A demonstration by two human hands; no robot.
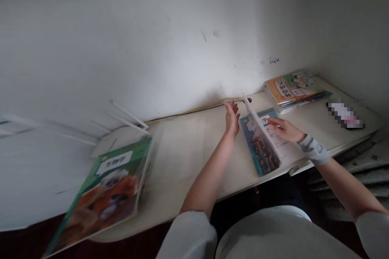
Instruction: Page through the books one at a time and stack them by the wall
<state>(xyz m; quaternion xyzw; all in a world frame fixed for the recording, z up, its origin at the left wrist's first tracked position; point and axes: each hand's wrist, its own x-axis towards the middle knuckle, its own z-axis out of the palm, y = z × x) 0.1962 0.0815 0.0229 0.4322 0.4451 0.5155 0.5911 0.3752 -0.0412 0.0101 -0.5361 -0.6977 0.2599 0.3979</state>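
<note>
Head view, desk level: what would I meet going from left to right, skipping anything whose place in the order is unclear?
Green book with an animal cover → left hand → opened blue book → stack of books → pixelated object.

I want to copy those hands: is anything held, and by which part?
The left hand holds nothing. The right hand is over the open book; I can't tell whether it grips.

Your right hand [287, 130] is over a blue book [260, 153], its raised leaf [260, 123] between that hand and your left hand [232, 120]. Left of both hands lies a green book [101, 194]; beyond your right, stacked books [293, 91].
</note>
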